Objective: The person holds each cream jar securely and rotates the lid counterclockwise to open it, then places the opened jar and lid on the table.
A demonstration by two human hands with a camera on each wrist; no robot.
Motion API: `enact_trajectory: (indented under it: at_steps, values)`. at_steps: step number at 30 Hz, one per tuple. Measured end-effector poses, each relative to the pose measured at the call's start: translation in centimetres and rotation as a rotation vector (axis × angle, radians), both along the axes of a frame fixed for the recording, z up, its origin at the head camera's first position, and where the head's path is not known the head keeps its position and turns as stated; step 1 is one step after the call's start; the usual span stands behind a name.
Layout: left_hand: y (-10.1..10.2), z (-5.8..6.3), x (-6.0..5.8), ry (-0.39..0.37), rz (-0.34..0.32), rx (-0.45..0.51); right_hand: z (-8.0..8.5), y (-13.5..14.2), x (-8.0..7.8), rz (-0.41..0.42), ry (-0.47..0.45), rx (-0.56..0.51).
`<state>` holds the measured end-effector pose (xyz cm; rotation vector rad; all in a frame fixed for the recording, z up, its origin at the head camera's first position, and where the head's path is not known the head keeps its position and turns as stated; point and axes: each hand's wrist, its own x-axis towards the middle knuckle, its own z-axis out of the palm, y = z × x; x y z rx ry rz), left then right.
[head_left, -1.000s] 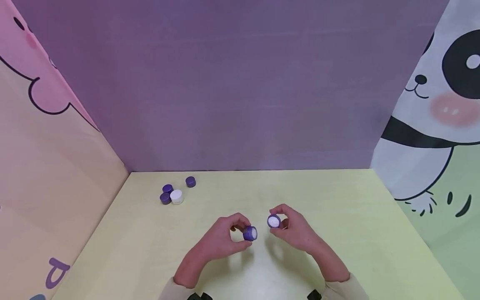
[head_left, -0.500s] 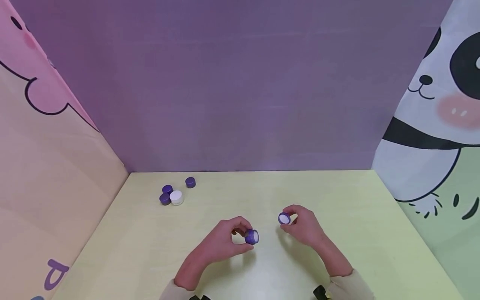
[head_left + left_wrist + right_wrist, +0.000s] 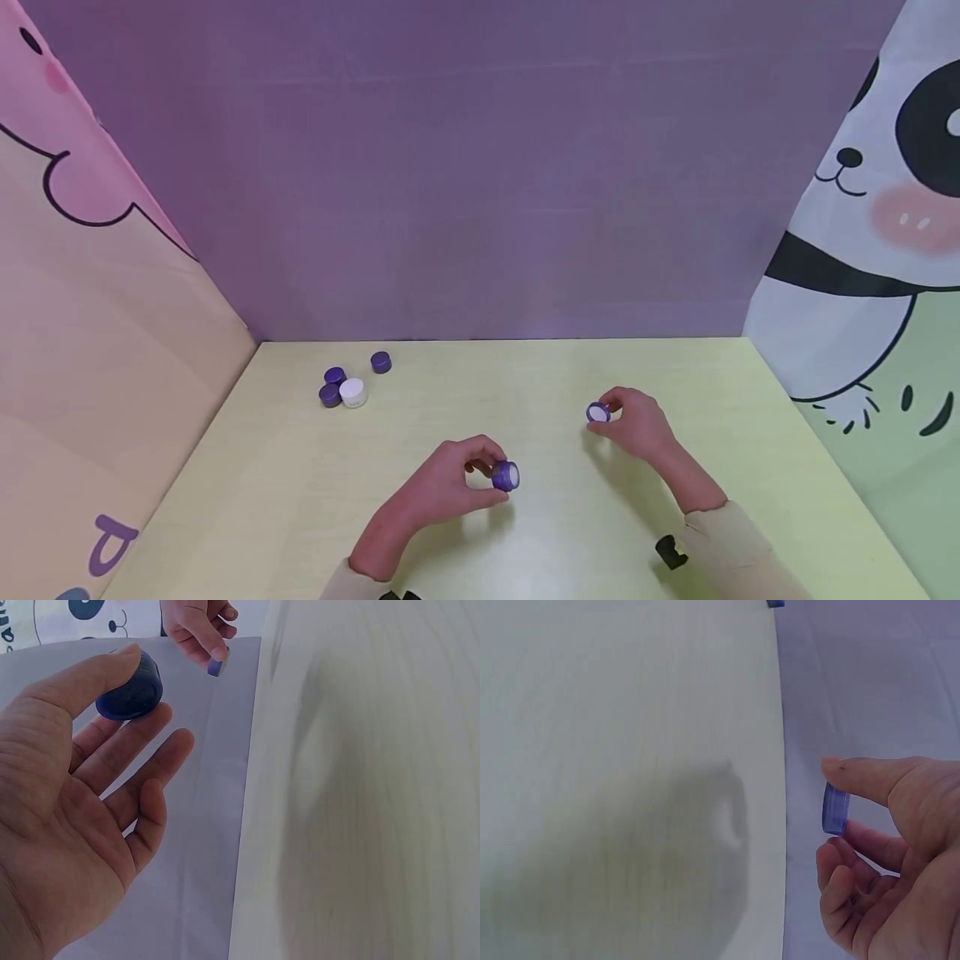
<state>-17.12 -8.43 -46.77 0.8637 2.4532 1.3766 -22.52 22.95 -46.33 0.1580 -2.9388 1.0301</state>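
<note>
Pinching a purple jar in the left hand, right of the white jar and nearer; pinching a purple lid in the right hand, farther right of the white jar. Hands well apart, jar and lid both clear of the table. Steady now! Could drop either, likely, through such fingertip holds; could spill the purple jar, tipped sideways, if loosely filled: impossible to tell from here.

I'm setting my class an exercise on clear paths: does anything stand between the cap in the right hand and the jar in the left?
Nothing visible stands between the cap in the right hand and the jar in the left hand. The white pot and purple pieces lie beyond the left hand, off that line.
</note>
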Motion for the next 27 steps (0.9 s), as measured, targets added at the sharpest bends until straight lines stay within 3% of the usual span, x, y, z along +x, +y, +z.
enact_trajectory:
  at_steps: [12,27]
  values:
    - [0.4,0.1,0.3,-0.042,-0.005,-0.005,1.0,3.3,-2.9,-0.015,-0.086,0.036]
    - [0.2,-0.1,0.4,-0.039,-0.009,-0.020,0.3,5.7,-6.2,-0.039,-0.122,0.079]
